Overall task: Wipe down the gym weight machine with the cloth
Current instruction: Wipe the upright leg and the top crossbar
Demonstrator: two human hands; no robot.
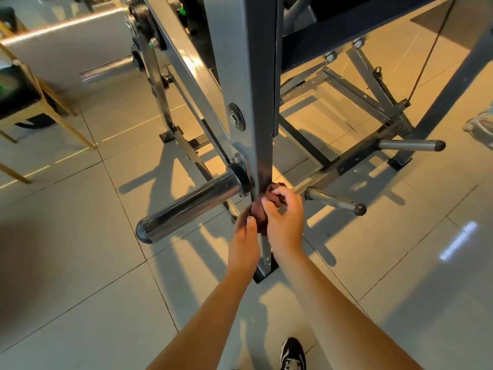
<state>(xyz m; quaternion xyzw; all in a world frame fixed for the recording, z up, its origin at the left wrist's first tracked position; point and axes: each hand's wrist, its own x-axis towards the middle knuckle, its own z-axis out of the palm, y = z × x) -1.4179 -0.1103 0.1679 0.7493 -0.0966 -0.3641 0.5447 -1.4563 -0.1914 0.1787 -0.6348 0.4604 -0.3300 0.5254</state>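
Low on the post (262, 129), left hand (245, 236) and right hand (286, 220) both grip the bunched cloth (260, 213): soft, light, probably best held wadded tight round the rigid steel.

Cloth (259, 219): dark red-brown, bunched, pressed vs lower part of upright post (260, 76) on weight machine (186, 68). I read it as touching post's front edge, just below base of chrome plate sleeve (186, 209), which juts left. Post: dark grey, vertical.

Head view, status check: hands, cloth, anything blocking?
Both gripping cloth: left hand, right hand. Bunched against upright post. Nearby chrome peg juts out left of hands.
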